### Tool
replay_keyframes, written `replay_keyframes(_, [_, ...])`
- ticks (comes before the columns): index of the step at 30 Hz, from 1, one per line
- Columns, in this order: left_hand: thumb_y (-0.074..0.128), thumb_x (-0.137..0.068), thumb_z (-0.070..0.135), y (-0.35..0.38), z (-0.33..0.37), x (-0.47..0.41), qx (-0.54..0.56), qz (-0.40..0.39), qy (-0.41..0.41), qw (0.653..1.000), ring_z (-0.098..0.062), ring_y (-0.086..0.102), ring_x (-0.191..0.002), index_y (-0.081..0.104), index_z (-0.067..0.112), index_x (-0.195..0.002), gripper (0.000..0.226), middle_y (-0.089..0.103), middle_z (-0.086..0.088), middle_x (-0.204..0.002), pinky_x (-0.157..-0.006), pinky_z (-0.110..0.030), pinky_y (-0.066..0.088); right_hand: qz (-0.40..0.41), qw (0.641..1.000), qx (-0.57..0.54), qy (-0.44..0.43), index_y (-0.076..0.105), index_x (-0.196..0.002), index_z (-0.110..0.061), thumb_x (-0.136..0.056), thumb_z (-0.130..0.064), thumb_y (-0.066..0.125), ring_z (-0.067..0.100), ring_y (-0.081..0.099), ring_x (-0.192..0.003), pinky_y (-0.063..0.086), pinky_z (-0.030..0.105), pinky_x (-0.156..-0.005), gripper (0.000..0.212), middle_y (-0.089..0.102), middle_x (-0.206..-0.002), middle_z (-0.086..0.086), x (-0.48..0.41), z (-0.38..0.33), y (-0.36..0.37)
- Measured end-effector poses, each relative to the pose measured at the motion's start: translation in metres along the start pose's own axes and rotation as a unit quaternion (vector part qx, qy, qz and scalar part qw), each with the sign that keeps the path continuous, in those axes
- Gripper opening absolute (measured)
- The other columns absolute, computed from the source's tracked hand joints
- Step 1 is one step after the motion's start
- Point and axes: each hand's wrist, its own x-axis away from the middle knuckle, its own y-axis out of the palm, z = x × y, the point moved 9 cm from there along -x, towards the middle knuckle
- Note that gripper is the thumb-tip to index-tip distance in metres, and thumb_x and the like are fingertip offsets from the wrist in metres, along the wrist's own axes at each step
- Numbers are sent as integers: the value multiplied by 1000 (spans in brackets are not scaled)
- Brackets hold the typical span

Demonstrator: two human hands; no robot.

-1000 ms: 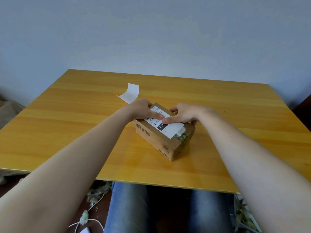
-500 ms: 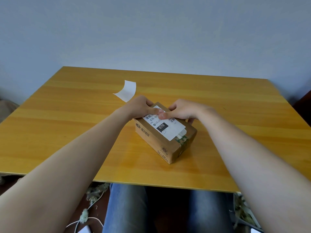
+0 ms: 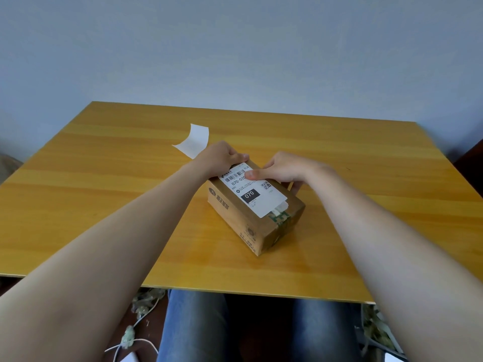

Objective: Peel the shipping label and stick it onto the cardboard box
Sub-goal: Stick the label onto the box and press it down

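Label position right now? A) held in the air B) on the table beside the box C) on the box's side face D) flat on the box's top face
D: the shipping label lies on top of the cardboard box, pressed by the thumb of the right hand; the backing paper lies apart on the table.

- The bench point(image 3: 104, 205) carries the cardboard box point(image 3: 243, 226) near its middle, set askew to the front edge.
- On the box top, along its length, lies the shipping label point(image 3: 254, 194).
- At the box's far left end, the left hand point(image 3: 222, 159) holds the corner.
- At the far right side, the right hand point(image 3: 285, 168) grips the box, thumb on the label.
- Just behind the left hand, the backing sheet point(image 3: 194, 141) rests on the bench, its far end curling upward.
- Below the bench's front edge, cables point(image 3: 128, 338) lie left of the person's legs point(image 3: 193, 330).
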Motion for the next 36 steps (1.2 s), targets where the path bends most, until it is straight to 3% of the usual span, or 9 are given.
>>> replay_keyframes(3, [51, -104, 56, 1, 6, -1, 0, -8, -10, 1000, -25, 62, -67, 75, 2, -97, 59, 71, -12, -80, -63, -33, 44, -6, 1000, -4, 6, 79, -106, -22, -84, -76, 67, 27, 80, -86, 65, 39, -61, 60, 81, -97, 2, 4, 0, 0])
replay_keyframes(7, [46, -103, 64, -4, 14, 3, 8, 14, -4, 1000, -20, 57, -68, 73, 10, -100, 60, 65, 1, -76, -59, -33, 41, 11, 998, -56, 27, 57, -143, -27, -95, -65, 63, 39, 79, -78, 66, 50, -59, 61, 73, -111, 6, 9, 8, -5])
replay_keyframes(9, [52, -96, 70, 0, 12, 6, 28, -7, -6, 1000, -21, 61, -95, 67, 19, -131, 64, 67, 7, -102, -72, -37, 53, 39, 995, -82, 34, 30, -160, -33, -97, -60, 62, 40, 79, -77, 65, 50, -57, 75, 68, -113, 5, 11, 12, -10])
replay_keyframes(12, [67, -87, 68, 18, 9, 13, 56, -73, -3, 996, -24, 56, -126, 31, 23, -162, 95, 52, 4, -143, -92, -49, 60, 57, 994, -89, 10, 7, -165, -45, -94, -68, 61, 36, 78, -83, 65, 50, -57, 92, 67, -122, 5, 11, 13, -10])
replay_keyframes(15, [85, -77, 56, 26, 7, 14, 87, -81, 21, 993, -23, 58, -125, 15, 25, -166, 117, 50, 0, -145, -98, -42, 57, 54, 991, -123, 0, 16, -164, -48, -92, -75, 56, 34, 77, -86, 64, 46, -54, 86, 69, -122, 4, 12, 18, -5])
replay_keyframes(19, [93, -65, 57, 27, 1, 13, 91, -64, 32, 993, -23, 50, -135, 17, 24, -166, 131, 44, -2, -155, -114, -45, 46, 30, 987, -158, -11, 23, -160, -43, -80, -68, 76, 34, 78, -91, 63, 48, -55, 99, 65, -122, 7, 14, 19, -1])
replay_keyframes(23, [89, -77, 46, 29, 7, 17, 99, -55, 48, 992, -19, 53, -128, 24, 20, -163, 111, 50, 0, -147, -110, -41, 49, 34, 988, -152, -19, 31, -154, -35, -78, -53, 87, 33, 78, -92, 64, 50, -58, 97, 67, -117, 5, 13, 20, -5])
replay_keyframes(30, [89, -78, 43, 26, 7, 18, 112, -34, 48, 992, -19, 61, -118, 40, 23, -153, 92, 56, 1, -135, -94, -40, 59, 46, 986, -158, -25, 38, -143, -32, -72, -49, 92, 30, 78, -94, 66, 55, -63, 92, 68, -115, 5, 6, 20, -9])
replay_keyframes(36, [88, -81, 35, 20, 2, 14, 166, -10, 22, 986, -22, 72, -104, 55, 21, -140, 69, 66, 3, -116, -85, -52, 64, 35, 987, -152, -28, 42, -136, -25, -75, -37, 94, 25, 77, -90, 64, 48, -57, 81, 69, -114, 6, -1, 15, -13])
